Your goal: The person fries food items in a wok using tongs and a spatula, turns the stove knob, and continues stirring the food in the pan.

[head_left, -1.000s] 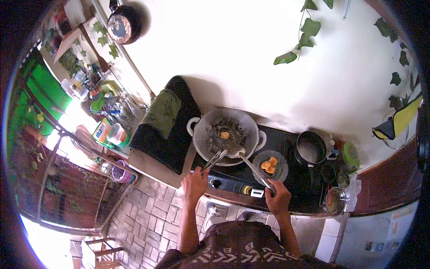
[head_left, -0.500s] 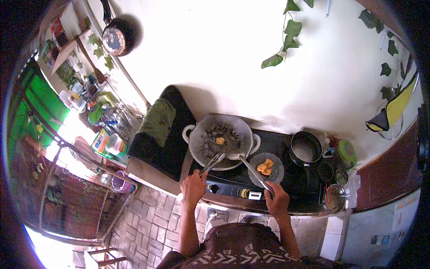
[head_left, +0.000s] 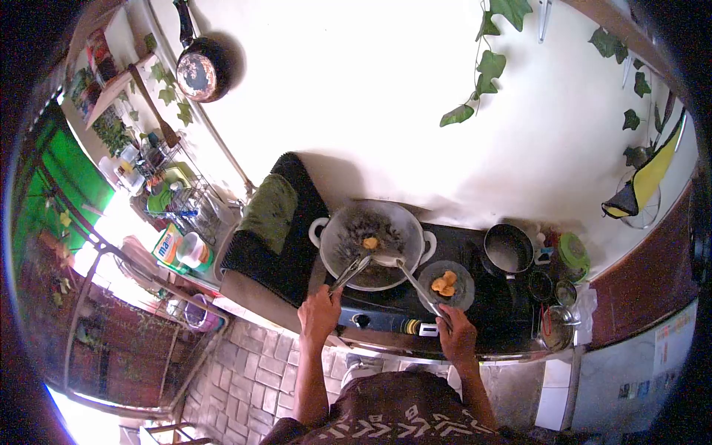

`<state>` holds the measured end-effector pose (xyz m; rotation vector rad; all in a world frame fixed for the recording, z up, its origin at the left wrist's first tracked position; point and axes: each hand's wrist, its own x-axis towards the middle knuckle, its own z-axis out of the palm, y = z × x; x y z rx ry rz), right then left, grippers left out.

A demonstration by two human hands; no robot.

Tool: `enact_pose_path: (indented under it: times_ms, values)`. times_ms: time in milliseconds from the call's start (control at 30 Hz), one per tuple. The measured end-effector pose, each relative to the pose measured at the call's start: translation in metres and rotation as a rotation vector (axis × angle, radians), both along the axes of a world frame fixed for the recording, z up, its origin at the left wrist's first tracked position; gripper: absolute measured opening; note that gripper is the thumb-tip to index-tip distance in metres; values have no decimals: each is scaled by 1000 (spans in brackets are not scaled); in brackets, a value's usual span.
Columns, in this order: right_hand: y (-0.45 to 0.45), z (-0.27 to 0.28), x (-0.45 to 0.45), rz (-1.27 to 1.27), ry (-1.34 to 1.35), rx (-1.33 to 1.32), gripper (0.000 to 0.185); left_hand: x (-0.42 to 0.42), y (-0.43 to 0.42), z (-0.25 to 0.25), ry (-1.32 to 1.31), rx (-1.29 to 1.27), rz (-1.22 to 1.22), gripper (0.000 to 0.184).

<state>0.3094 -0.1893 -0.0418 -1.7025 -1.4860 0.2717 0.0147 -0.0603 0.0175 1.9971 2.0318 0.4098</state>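
Tongs [head_left: 349, 273] in left hand [head_left: 320, 314], seemingly nearer golden piece [head_left: 370, 243] than before

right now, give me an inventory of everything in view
Stove: 1, black, beneath the wok
Wok: 1, grey, on the stove
Food piece: 1, golden, in the wok
Plate: 1, grey, right of the wok
Food pieces: about 3, golden, on the plate
Tongs: 1 pair, silver, left hand
Long-handled utensil: 1, silver, right hand
Pot: 1, black, right of the plate
Small kitchenware: several, mixed colours, right of the pot
Ribbed mat: 1, black, left of the wok
Cloth: 1, green, on the mat
Pan: 1, black, hanging upper left
Dish rack: 1, silver, left, contents unclear
Packet: 1, green and white, left
Ivy: several strands, green, wall
Left hand: 1, bare, gripping tongs
Right hand: 1, bare, gripping utensil
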Motion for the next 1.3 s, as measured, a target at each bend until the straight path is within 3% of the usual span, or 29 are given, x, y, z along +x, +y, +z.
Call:
enact_pose_path:
  times_ms: [1300]
  values:
    - [49, 24, -88, -215, -60, -191, 28, -65, 78, -23, -113, 57, -227, 44]
